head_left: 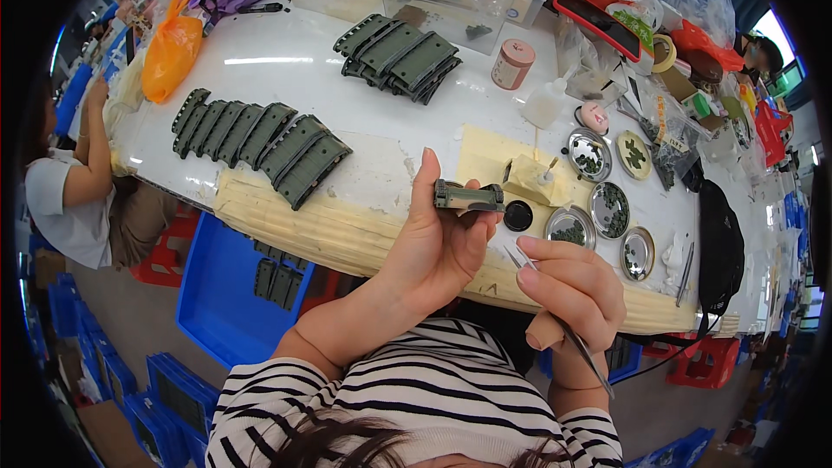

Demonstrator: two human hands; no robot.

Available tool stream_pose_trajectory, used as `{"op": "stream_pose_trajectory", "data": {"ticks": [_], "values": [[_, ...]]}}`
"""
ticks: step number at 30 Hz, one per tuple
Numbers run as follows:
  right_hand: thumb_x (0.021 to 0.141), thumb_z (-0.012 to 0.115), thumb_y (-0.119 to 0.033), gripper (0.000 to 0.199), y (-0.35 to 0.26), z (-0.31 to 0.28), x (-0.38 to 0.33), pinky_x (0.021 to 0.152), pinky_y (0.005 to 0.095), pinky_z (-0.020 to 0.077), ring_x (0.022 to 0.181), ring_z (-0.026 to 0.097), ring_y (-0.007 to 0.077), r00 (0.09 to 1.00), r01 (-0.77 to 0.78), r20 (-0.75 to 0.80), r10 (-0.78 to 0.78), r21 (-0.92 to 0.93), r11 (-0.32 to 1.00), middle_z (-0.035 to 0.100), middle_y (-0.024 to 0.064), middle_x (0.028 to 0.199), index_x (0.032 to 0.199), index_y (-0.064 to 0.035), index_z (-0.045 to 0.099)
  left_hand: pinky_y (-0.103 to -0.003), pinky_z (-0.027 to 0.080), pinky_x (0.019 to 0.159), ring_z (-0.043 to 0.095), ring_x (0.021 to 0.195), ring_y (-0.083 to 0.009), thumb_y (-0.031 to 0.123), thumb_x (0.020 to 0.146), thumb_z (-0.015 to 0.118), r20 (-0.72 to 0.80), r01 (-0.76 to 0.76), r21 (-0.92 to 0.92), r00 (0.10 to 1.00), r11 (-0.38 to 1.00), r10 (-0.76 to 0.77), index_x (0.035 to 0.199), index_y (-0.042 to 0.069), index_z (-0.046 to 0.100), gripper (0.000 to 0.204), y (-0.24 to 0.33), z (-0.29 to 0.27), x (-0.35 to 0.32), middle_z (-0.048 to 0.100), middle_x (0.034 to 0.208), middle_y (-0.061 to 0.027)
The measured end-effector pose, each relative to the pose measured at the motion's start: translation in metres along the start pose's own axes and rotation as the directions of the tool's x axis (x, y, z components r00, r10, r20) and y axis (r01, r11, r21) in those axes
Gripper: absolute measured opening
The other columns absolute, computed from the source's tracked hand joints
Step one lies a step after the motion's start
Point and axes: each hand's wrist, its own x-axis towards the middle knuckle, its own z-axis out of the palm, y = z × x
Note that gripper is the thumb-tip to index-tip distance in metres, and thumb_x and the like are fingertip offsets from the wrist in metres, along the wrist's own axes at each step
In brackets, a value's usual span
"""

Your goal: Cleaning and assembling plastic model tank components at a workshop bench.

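In my left hand [442, 251] I hold a small green-and-tan camouflage plastic model part [470, 198] above the table's front edge, gripped between thumb and fingers. Metal tweezers [568, 329] are pinched in my right hand [576, 290], their tips pointing toward the part but apart from it. A bandage-like wrap is on one right finger. Just beyond are round metal dishes of small dark green pieces [609, 211], a round black cap [518, 216] and a yellow block [539, 180] with a small white-tipped applicator on it.
Curved dark green ribbed parts stand in a row [260, 139] at left and in a stack [397, 56] farther back. A pink jar [513, 64], a phone [598, 24] and bags crowd the right. A blue bin [234, 286] sits below; another person [78, 191] sits at left.
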Motion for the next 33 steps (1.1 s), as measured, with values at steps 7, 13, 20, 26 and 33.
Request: {"op": "stream_pose_trajectory", "data": {"ticks": [7,13,20,26,33], "values": [[0.074,0.073,-0.031,0.040,-0.001,0.002,0.000,0.067,0.0321,0.0564,0.088,0.068,0.0287,0.999,-0.045,-0.012,0.045,0.012,0.999,0.063,0.0087,0.087,0.100,-0.0008,0.068,-0.021,0.059,0.061,0.067,0.075,-0.0160,0.060,0.084,0.059,0.064,-0.021,-0.022,0.998,1.000,0.022,0.097,0.007,0.059,0.054,0.002,-0.003,0.000,0.063,0.087,-0.0100],[0.086,0.067,-0.019,0.024,0.011,0.006,-0.015,0.062,0.0279,0.0478,0.070,0.060,0.0220,0.920,-0.386,0.004,0.391,0.167,0.907,0.064,0.0099,0.081,0.097,0.0018,0.068,-0.032,0.057,0.085,0.063,0.104,-0.0250,0.031,0.097,0.052,0.215,-0.537,0.188,0.839,0.822,0.499,0.132,0.004,0.043,0.045,0.023,-0.006,-0.018,0.062,0.106,-0.0154],[0.089,0.063,-0.010,0.011,0.032,0.037,-0.018,0.058,0.0291,0.0433,0.064,0.056,0.0209,0.816,-0.574,0.149,0.558,0.093,0.814,0.061,0.0104,0.073,0.092,0.0002,0.067,-0.043,0.049,0.099,0.058,0.114,-0.0295,0.011,0.096,0.051,0.201,-0.606,0.369,0.792,0.705,0.576,0.123,0.003,0.048,0.028,0.043,-0.013,-0.025,0.060,0.116,-0.0174],[0.087,0.065,-0.011,0.011,0.035,0.053,-0.012,0.061,0.0321,0.0465,0.067,0.059,0.0250,0.792,-0.589,0.201,0.577,0.000,0.808,0.064,0.0106,0.076,0.091,-0.0016,0.067,-0.045,0.049,0.098,0.059,0.112,-0.0269,0.007,0.095,0.052,0.180,-0.641,0.464,0.744,0.612,0.643,0.127,0.002,0.046,0.033,0.043,-0.017,-0.025,0.059,0.117,-0.0158],[0.084,0.066,-0.011,0.010,0.039,0.060,-0.010,0.063,0.0338,0.0480,0.069,0.061,0.0269,0.806,-0.556,0.223,0.548,-0.029,0.831,0.065,0.0104,0.078,0.089,-0.0018,0.067,-0.039,0.054,0.090,0.061,0.108,-0.0277,0.005,0.096,0.050,0.227,-0.672,0.593,0.668,0.444,0.708,0.139,0.004,0.036,0.046,0.039,-0.012,-0.028,0.055,0.121,-0.0172]]}}
